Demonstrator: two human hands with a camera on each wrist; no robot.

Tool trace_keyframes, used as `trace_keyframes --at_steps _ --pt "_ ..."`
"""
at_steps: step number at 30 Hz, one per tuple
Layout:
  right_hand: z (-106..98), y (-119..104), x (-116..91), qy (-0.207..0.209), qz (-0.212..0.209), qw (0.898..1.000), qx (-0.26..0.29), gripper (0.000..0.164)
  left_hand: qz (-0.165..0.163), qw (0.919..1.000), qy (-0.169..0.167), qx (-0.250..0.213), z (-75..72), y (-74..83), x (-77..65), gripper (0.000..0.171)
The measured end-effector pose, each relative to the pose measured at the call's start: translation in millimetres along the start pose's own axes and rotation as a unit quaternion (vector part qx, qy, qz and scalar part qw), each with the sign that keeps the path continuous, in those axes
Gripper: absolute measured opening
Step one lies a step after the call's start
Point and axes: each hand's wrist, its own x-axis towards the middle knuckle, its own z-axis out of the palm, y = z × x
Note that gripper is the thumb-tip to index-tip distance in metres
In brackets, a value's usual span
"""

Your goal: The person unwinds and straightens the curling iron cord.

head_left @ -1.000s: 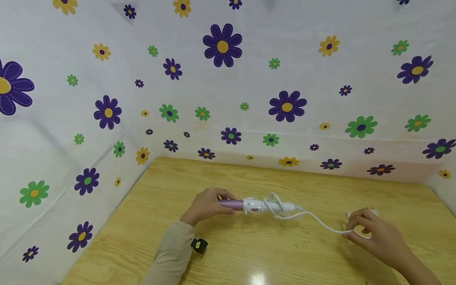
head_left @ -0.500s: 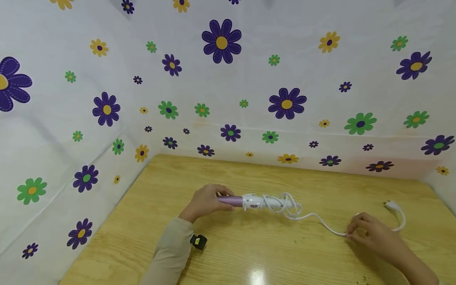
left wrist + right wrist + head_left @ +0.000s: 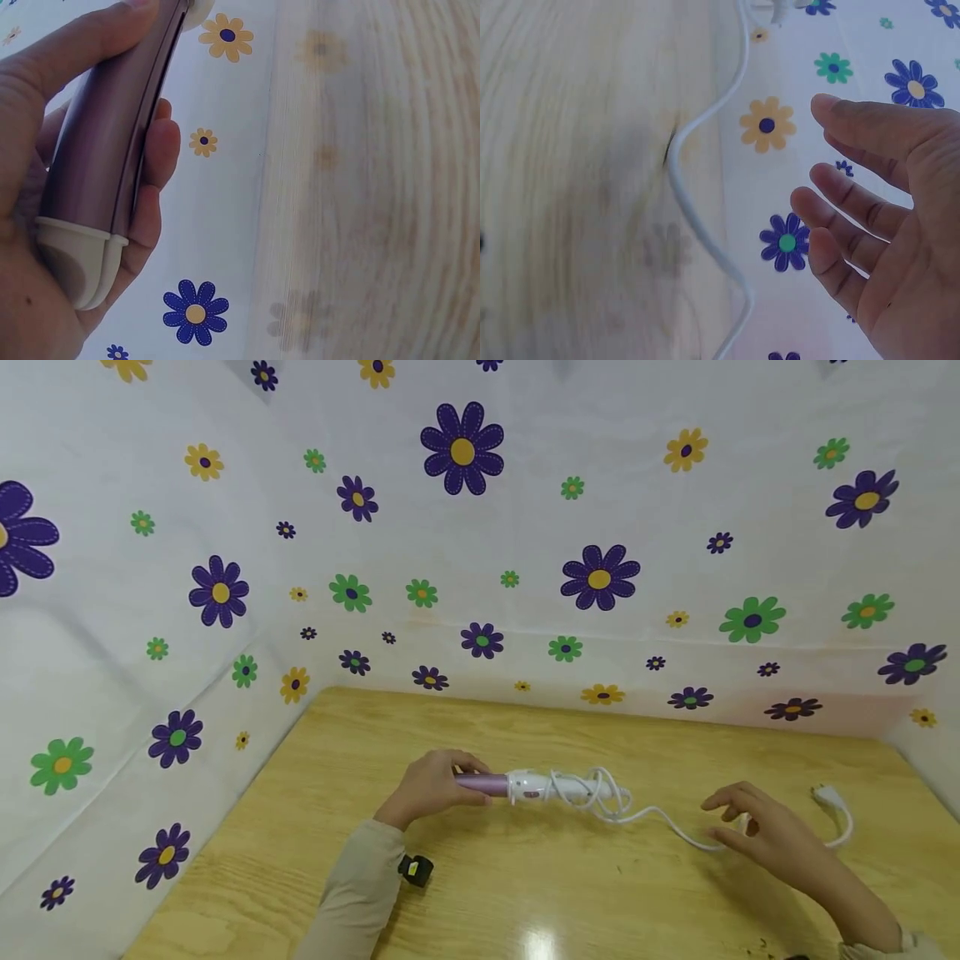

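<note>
A curling iron with a mauve barrel (image 3: 483,784) and a white handle (image 3: 573,788) is held level over the table in the head view. My left hand (image 3: 431,789) grips its barrel, thumb on one side and fingers round the other; the white barrel tip (image 3: 79,259) lies against the palm in the left wrist view. The white cord (image 3: 645,812) is looped round the handle and runs off to the right. My right hand (image 3: 776,835) hovers above the cord with loosely bent fingers, holding nothing; the right wrist view shows the cord (image 3: 697,221) apart from the fingers.
A wooden table (image 3: 525,877) stands against a white flower-printed cloth (image 3: 525,527) at the back and left. The cord's plug (image 3: 827,796) lies at the right, beyond my right hand. A small black device (image 3: 416,870) sits at my left wrist.
My right hand has let go of the cord and lifted slightly with its fingers spread. The plug has come down onto the table at the right. My left hand keeps its grip.
</note>
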Motion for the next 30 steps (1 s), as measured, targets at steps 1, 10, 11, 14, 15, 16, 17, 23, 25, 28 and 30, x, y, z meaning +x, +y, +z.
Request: trace_keyframes --at_steps 1,10,11,14,15,16,17,23,25,28,30 --pt "0.1 -3.2 3.3 -0.004 -0.001 1.0 0.008 0.022 0.0 1.0 0.0 0.0 -0.6 0.0 0.1 0.036" --pt "6.6 -21.8 23.2 -0.079 0.038 0.994 0.072 0.029 -0.004 0.9999 -0.002 -0.009 -0.3 0.0 -0.3 0.038" --pt "8.2 -23.3 24.6 -0.089 0.046 0.992 0.081 0.03 -0.005 0.9999 -0.002 -0.01 -0.2 0.0 -0.5 0.038" --pt "14.5 -26.5 28.1 -0.108 0.048 0.988 0.098 0.032 -0.005 0.9999 -0.004 -0.01 0.2 -0.3 -1.3 0.038" --pt "16.9 -27.1 29.4 -0.111 0.042 0.988 0.097 0.032 -0.003 0.9999 -0.003 -0.009 0.0 -0.3 -1.4 0.038" --pt "19.4 -27.3 31.0 -0.115 0.04 0.988 0.096 0.031 -0.001 1.0 -0.001 -0.009 -0.2 -0.5 -1.5 0.038" --pt "21.5 -27.8 32.4 -0.118 0.038 0.987 0.098 0.031 0.002 1.0 0.0 -0.007 -0.5 -0.8 -1.3 0.038" --pt "28.6 -32.2 38.6 -0.148 0.04 0.985 0.078 0.035 0.008 1.0 -0.001 0.0 -2.1 -1.2 -0.6 0.038" --pt "30.2 -33.6 39.6 -0.149 0.036 0.986 0.069 0.033 0.008 1.0 0.0 0.001 -2.6 -0.7 -0.2 0.038" --pt "33.1 -34.5 40.8 -0.139 0.028 0.989 0.049 0.026 0.009 1.0 0.003 0.003 -3.2 0.1 0.1 0.038" --pt "34.8 -35.0 41.6 -0.131 0.021 0.991 0.029 0.022 0.006 1.0 0.002 0.004 -3.6 0.4 0.2 0.038"
